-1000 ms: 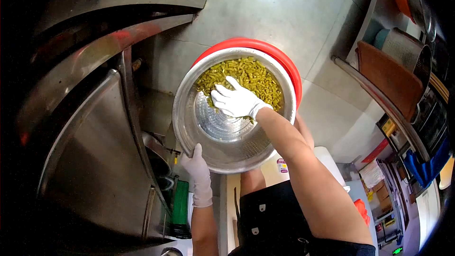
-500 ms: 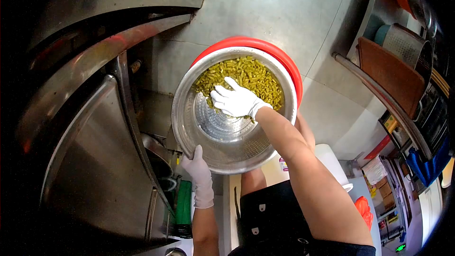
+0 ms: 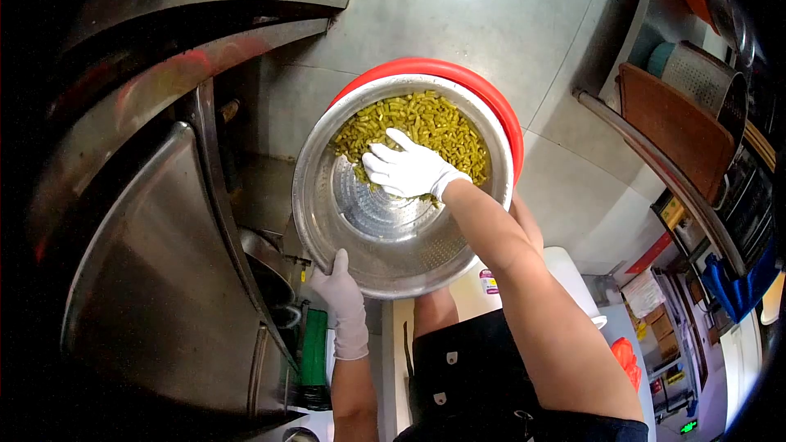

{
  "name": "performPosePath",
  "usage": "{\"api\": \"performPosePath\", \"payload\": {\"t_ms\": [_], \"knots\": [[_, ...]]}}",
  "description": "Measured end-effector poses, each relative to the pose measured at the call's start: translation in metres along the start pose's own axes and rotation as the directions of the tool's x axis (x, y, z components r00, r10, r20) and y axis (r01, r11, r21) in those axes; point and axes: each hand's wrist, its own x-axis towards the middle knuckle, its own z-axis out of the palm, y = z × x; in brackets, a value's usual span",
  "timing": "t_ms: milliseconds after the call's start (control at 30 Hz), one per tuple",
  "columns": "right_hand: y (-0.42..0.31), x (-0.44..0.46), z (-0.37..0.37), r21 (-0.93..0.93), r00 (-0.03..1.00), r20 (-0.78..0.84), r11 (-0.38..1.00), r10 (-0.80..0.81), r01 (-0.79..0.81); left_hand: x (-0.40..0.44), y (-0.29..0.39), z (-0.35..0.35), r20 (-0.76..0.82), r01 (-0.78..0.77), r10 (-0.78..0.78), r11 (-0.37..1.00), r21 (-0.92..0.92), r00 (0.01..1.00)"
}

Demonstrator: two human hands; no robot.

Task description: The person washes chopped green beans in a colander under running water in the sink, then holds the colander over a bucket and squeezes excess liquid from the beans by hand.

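Note:
A wide metal colander [image 3: 327, 196] with a perforated bottom is tilted over a red basin [image 3: 506, 115], whose rim shows behind it. Chopped green pieces that look like cut green beans [image 3: 446, 127] are heaped along its far side, while the near part of the bottom is bare metal. My left hand [image 3: 340, 290], in a white glove, grips the near left rim with the thumb on top. Inside the colander, my gloved right hand [image 3: 405, 170] lies on the near edge of the heap, palm down and fingers spread. Its palm side is hidden.
Stainless steel counters [image 3: 147, 278] run along the left. On the right is a metal rack with a brown tray [image 3: 675, 123] and a perforated metal container [image 3: 700, 78]. A white tub [image 3: 569, 278] stands near my right forearm. Grey tiled floor [image 3: 458, 8] lies beyond the basin.
The colander has shifted very slightly left and up in view, and my left hand still grips its rim. My right hand stays on the green pieces with almost no movement.

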Motion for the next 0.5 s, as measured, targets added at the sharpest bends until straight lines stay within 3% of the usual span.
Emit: {"api": "performPosePath", "payload": {"t_ms": [300,400,433,500], "knots": [[-0.004,0.003,-0.009,-0.014,0.999,0.037,1.0,-0.006,0.006,-0.006,-0.003,0.002,-0.093,-0.078,0.089,0.99,0.12,0.992],[-0.017,-0.002,-0.014,-0.022,0.997,0.025,0.997,0.07,-0.069,-0.004,-0.006,-0.004,-0.083,-0.077,0.088,0.989,0.128,0.993],[-0.022,-0.006,-0.022,0.071,0.993,0.066,0.992,0.096,-0.101,-0.002,-0.006,-0.005,-0.076,-0.096,0.106,0.988,0.121,0.991],[-0.022,-0.017,-0.024,0.08,0.991,0.136,0.997,-0.02,0.009,0.003,-0.004,-0.007,-0.046,-0.109,0.116,0.986,0.13,0.992]]}}
